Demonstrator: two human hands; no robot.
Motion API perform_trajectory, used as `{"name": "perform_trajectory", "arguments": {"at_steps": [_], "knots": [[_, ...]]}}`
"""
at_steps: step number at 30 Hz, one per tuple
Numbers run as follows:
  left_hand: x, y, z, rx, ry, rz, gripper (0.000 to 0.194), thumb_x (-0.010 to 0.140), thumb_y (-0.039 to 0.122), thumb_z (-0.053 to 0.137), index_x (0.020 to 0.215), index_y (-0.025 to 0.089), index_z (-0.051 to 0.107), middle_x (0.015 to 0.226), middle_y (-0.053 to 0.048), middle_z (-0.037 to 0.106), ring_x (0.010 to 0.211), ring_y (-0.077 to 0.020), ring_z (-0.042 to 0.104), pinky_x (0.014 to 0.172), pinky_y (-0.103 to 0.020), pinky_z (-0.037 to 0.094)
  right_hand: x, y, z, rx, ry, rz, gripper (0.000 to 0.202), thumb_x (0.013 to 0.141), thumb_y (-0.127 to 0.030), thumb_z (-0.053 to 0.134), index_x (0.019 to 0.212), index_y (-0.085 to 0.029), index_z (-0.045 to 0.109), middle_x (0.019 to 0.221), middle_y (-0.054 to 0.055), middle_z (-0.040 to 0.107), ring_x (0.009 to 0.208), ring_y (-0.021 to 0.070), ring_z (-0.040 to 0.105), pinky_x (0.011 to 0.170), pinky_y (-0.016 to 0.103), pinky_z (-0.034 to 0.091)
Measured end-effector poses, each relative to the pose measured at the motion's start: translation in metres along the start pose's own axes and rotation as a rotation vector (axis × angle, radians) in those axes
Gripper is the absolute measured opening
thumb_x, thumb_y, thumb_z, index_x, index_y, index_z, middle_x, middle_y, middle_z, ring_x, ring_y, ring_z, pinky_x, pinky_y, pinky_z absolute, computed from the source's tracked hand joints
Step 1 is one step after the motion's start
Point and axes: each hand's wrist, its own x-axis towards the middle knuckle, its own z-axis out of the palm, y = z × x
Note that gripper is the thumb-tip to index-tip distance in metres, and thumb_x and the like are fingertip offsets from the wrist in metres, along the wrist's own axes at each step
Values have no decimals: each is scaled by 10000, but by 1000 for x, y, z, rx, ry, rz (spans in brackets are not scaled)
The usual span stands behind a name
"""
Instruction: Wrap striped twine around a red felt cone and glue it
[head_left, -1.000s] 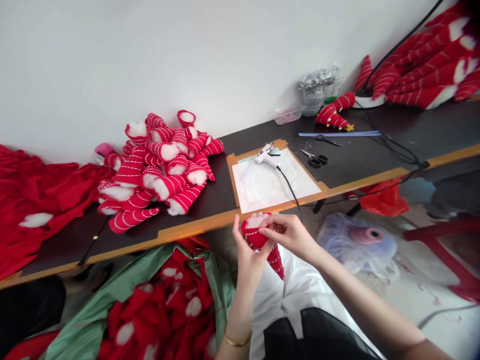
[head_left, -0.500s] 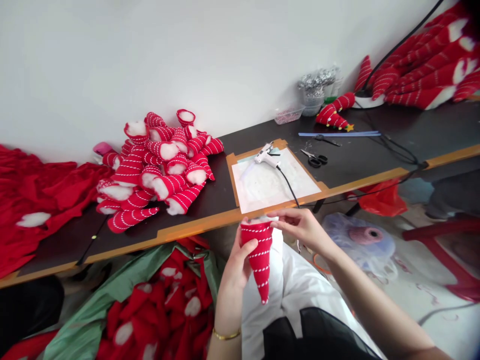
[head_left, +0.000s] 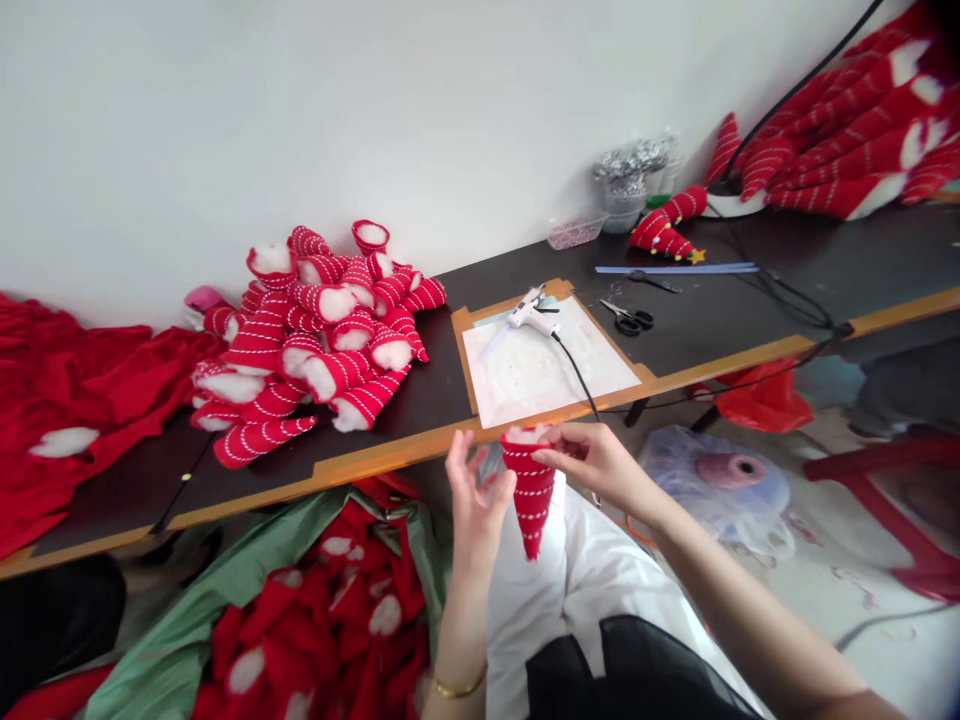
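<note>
A small red cone of knit fabric with white dashed stripes [head_left: 531, 490] hangs point down over my lap, with white stuffing showing at its wide top. My right hand [head_left: 592, 455] pinches the cone's upper right rim between thumb and fingers. Just left of the cone, my left hand [head_left: 476, 490] is off it, fingers spread and slightly curled, holding nothing. On the table beyond, a white glue gun [head_left: 534, 315] lies on a white sheet [head_left: 517, 385] taped down along its edges.
Similar stuffed red cones [head_left: 322, 340] are heaped left on the dark table [head_left: 442, 380]. Black-handled scissors [head_left: 628, 318], blue strips [head_left: 675, 268] and a decorated cone [head_left: 667, 230] lie right. Below the table edge, a green sack [head_left: 172, 640] holds red pieces; a red stool [head_left: 885, 500] stands right.
My left hand has let go of the cone and opened to its left. The cone, now held by my right hand alone, has shifted slightly up and right.
</note>
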Motion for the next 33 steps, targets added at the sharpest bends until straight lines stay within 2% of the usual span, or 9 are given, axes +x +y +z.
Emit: {"name": "perform_trajectory", "arguments": {"at_steps": [2,4,6,10,15,20,24,29,33], "knots": [[-1,8,-1,189,10,170,586,760,319,852,1303,320,632,1514,-70,517,1077,-209,640,937,-313,498,-2,-4,2,-120,18,-60,411,895,-565,693,810,-165,727,680,30,654,577,137,511,546,267,384],[-2,17,-1,302,-112,163,395,811,335,811,1193,285,724,1277,-82,683,811,-176,648,859,-317,515,-4,-8,6,-169,14,-111,403,923,-556,664,828,-171,735,688,34,667,583,142,522,562,271,398],[-1,24,0,346,-221,118,285,844,361,775,1115,270,770,1088,-73,737,713,-175,630,782,-316,526,-5,-13,11,-167,4,-151,397,949,-541,635,841,-174,740,717,45,690,609,152,564,584,272,425],[4,26,1,349,-290,88,244,834,392,776,1026,241,768,1016,-67,745,651,-168,631,633,-290,512,-6,-18,17,-155,0,-208,384,975,-516,611,865,-173,744,804,76,723,689,176,628,629,280,467],[12,19,-10,373,-322,13,243,826,416,781,911,196,723,527,19,626,498,-133,548,575,-252,432,-6,-15,2,-75,-91,-148,315,922,-482,699,938,-175,766,841,68,735,660,157,595,611,277,468],[16,16,-26,266,-281,-7,308,788,457,816,853,180,699,471,43,565,445,-89,471,505,-207,334,-2,-12,-21,40,-61,-10,380,811,-496,808,983,-157,801,669,8,629,562,119,497,521,255,399],[18,15,-30,87,-301,-39,413,697,500,881,803,162,669,550,43,586,406,-57,456,443,-182,298,1,-8,-23,168,-66,82,406,762,-492,847,974,-147,810,600,-30,536,520,92,434,482,238,349],[18,11,-28,-162,-364,-55,399,673,418,917,735,157,622,750,37,649,376,7,427,393,-134,282,2,-3,-14,312,-116,135,374,744,-448,869,981,-167,803,630,-25,596,554,107,500,531,241,410],[22,5,-30,-217,-385,-39,379,701,431,897,755,169,629,754,43,640,372,17,405,375,-115,290,2,-5,-12,289,-147,121,336,762,-474,846,793,-157,740,667,-4,636,578,115,527,546,241,411]]}}
